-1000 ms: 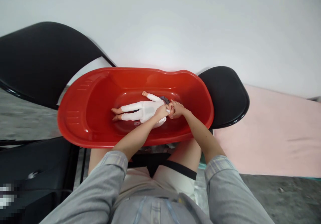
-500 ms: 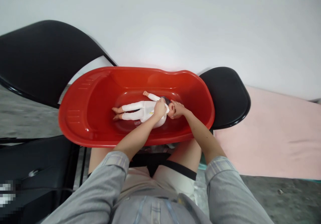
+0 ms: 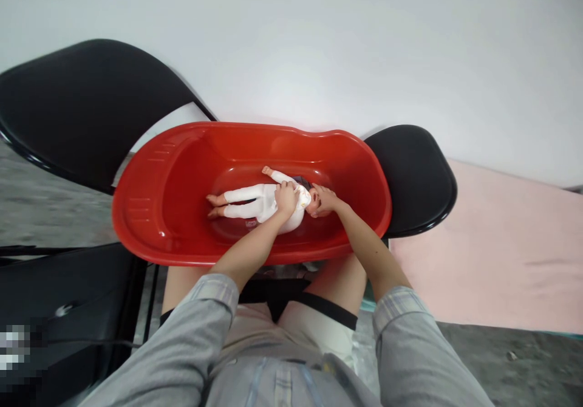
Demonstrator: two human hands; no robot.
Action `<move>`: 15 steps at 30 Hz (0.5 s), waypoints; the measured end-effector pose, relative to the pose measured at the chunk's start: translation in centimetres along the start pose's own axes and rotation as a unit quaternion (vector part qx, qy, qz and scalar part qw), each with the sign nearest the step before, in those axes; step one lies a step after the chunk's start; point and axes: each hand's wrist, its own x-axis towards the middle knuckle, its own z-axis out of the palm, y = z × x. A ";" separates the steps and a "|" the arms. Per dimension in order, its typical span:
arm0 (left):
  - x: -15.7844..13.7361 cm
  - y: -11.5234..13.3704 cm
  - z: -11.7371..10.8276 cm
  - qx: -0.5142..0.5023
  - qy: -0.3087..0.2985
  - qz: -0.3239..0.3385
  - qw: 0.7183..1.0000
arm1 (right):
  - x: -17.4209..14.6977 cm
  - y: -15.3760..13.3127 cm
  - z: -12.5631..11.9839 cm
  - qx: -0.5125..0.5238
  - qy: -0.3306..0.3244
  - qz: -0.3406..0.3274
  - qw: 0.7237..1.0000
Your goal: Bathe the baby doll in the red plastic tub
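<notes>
**Both hands on a doll in a red tub**

White wall [image 3: 364, 42] is filling the top of the view. A large black folding chair back [image 3: 82, 109] is sitting at the left, and a pale pink padded mat [image 3: 501, 249] is lying on the grey floor at the right. A long oval red plastic baby bathtub [image 3: 155, 212] is resting across a black round chair seat [image 3: 419, 176], just in front of the person's knees.

A small plastic baby doll in a white one-piece suit [image 3: 252, 200] is lying on its back on the tub's floor, bare feet pointing left, head to the right, one arm reaching toward the far wall of the tub.

The left hand [image 3: 286, 197] is lying over the doll's chest, fingers curled down onto the white suit. The right hand [image 3: 324, 200] is cupping the doll's head, fingers close together; the face is mostly covered. Both grey sleeves are showing rolled at the forearm.
</notes>
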 end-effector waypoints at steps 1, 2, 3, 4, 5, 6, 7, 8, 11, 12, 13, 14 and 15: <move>-0.1 0.1 0.0 0.004 -0.014 0.011 1.000 | 0.0 0.0 0.0 -0.002 -0.004 0.001 1.000; -0.2 0.3 0.1 0.008 -0.029 0.019 0.999 | 0.1 0.0 0.0 -0.003 -0.006 0.003 1.000; -0.3 0.3 0.2 0.010 -0.044 0.028 0.999 | 0.1 0.0 -0.1 -0.004 -0.006 0.005 1.000; -0.3 0.4 0.3 0.011 -0.059 0.038 0.997 | 0.1 -0.1 -0.1 -0.005 -0.006 0.005 1.000; -0.3 0.4 0.5 0.011 -0.074 0.051 0.996 | 0.1 -0.1 -0.1 -0.006 -0.005 0.006 1.000; -0.3 0.4 0.7 0.008 -0.086 0.062 0.994 | 0.1 -0.1 -0.1 -0.006 -0.005 0.007 1.000; -0.3 0.4 0.8 0.003 -0.095 0.070 0.993 | 0.1 -0.1 0.0 -0.007 -0.005 0.007 1.000; -0.2 0.3 1.0 -0.005 -0.101 0.076 0.992 | 0.1 -0.1 0.0 -0.006 -0.004 0.008 1.000; 0.0 0.0 1.2 -0.027 -0.114 0.101 0.988 | 0.1 -0.1 0.0 0.000 -0.002 0.009 1.000; 0.0 -0.1 1.2 -0.031 -0.117 0.112 0.986 | 0.1 -0.1 0.0 0.001 -0.003 0.009 1.000; 0.1 -0.1 1.2 -0.034 -0.119 0.123 0.985 | 0.0 -0.1 -0.1 0.001 -0.003 0.009 1.000; 0.1 -0.1 1.2 -0.036 -0.121 0.130 0.983 | 0.0 -0.1 -0.1 0.000 -0.004 0.009 1.000; 0.1 -0.1 1.2 -0.039 -0.120 0.133 0.983 | 0.0 -0.1 -0.1 0.000 -0.005 0.009 1.000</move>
